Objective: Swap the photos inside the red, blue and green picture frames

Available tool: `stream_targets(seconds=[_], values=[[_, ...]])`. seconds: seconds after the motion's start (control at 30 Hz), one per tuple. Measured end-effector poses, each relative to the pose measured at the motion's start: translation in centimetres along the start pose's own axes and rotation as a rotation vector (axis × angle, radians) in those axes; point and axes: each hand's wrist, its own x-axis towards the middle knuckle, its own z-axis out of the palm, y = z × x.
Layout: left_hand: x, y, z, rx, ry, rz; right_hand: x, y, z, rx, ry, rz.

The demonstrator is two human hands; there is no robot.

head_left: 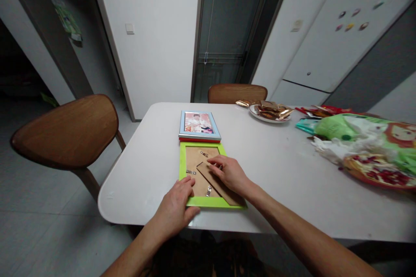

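A lime-green picture frame [183, 160] lies face down on the table, its brown backing board [195, 184] upward. Small metal clips [191, 172] sit around the board's edges. A brown stand leg [212, 179] slants across the back toward the lower right corner. My left hand [177, 201] holds the frame's lower left corner, fingers on top and thumb along the front edge. Over the right side of the backing, my right hand [230, 173] has its thumb and fingers drawn together by the stand leg; a bit of dark metal shows there, but what they pinch is mostly hidden.
Behind the green frame, a light-blue picture frame [214, 127] lies face up on a red one [199, 140]. Farther right are a plate [256, 117] of wrapped snacks, a green bag [338, 127] and opened pomegranate [380, 171]. Wooden chairs [68, 132] stand left and behind.
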Motion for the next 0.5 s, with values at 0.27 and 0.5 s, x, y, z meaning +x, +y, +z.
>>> stream_targets(seconds=[0.27,0.5], values=[[-0.1,-0.3,0.3,0.012,0.043,-0.007,4.7,1.3,1.9,-0.288,0.044,0.249],[-0.3,-0.3,0.3,0.048,0.022,0.018,5.8,2.4,2.7,-0.356,0.09,0.23]])
